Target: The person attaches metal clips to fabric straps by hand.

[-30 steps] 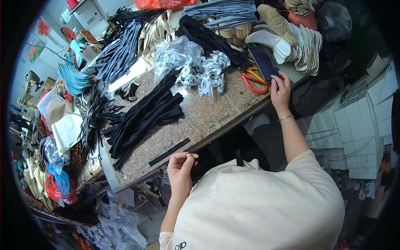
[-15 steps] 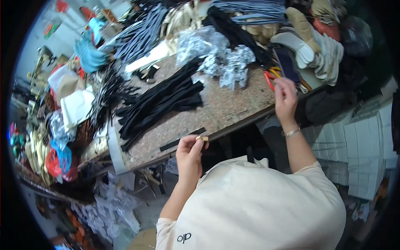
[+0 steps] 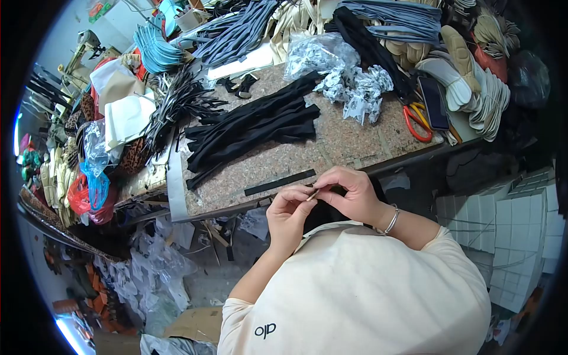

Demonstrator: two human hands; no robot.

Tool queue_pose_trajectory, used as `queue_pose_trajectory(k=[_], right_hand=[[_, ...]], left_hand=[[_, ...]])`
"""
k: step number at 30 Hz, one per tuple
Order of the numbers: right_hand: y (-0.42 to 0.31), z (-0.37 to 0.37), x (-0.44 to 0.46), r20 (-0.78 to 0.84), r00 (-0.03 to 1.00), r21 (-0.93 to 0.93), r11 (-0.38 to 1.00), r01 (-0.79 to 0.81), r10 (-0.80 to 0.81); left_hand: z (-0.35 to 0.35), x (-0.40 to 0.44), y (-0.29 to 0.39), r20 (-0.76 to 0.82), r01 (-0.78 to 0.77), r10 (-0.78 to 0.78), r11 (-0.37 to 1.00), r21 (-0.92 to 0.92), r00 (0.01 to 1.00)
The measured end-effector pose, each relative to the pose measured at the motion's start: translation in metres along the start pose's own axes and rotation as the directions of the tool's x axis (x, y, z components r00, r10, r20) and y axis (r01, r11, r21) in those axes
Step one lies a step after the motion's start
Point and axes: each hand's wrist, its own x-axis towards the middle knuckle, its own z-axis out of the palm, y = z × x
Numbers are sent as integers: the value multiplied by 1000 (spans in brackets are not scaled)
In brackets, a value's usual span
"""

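My left hand (image 3: pixel 288 216) is closed in a pinch on a small gold-coloured piece (image 3: pixel 312 194), just off the front edge of the worktable. My right hand (image 3: pixel 353 192) meets it there, its thumb and forefinger closed on the same piece; their tips hide much of it. A single flat black strip (image 3: pixel 280 183) lies on the table right behind my hands. Farther back is a pile of long black fabric strips (image 3: pixel 254 133). Two small black pieces (image 3: pixel 242 86) rest beyond that pile.
Red-handled scissors (image 3: pixel 418 125) and a phone (image 3: pixel 433 103) lie at the table's right. Crumpled clear plastic (image 3: pixel 355 89) sits at the back, near bundles of blue-grey strips (image 3: pixel 396 19). White boxes (image 3: pixel 518 236) stand at right; plastic scraps (image 3: pixel 154 266) cover the floor at left.
My right hand has come from beside the scissors and phone to my left hand, and its fingers now close on the gold-coloured piece. The camera view has shifted.
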Motion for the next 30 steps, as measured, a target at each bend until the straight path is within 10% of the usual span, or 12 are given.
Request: queue_pose_trajectory(k=[4, 10, 15, 19, 22, 30], right_hand=[[-19, 3, -4, 28, 917, 379, 844, -379, 399], [-23, 4, -7, 82, 920, 395, 835, -384, 384], [-19, -3, -3, 148, 840, 518, 683, -515, 521], [-13, -9, -1, 177, 810, 463, 679, -570, 560], [-11, -16, 3, 248, 794, 444, 663, -603, 556], [-20, -19, 5, 277, 795, 337, 720, -606, 539]], left_hand=[[-1, 2, 12, 218, -464, 420, 673, 576, 881], [2, 13, 12, 529, -750, 594, 204, 629, 606], [10, 8, 9, 455, -660, 534, 290, 693, 713], [8, 6, 7, 117, -264, 237, 838, 478, 964], [6, 10, 13, 79, -19, -7, 947, 320, 997], [0, 13, 11, 116, 417, -402, 888, -194, 908]])
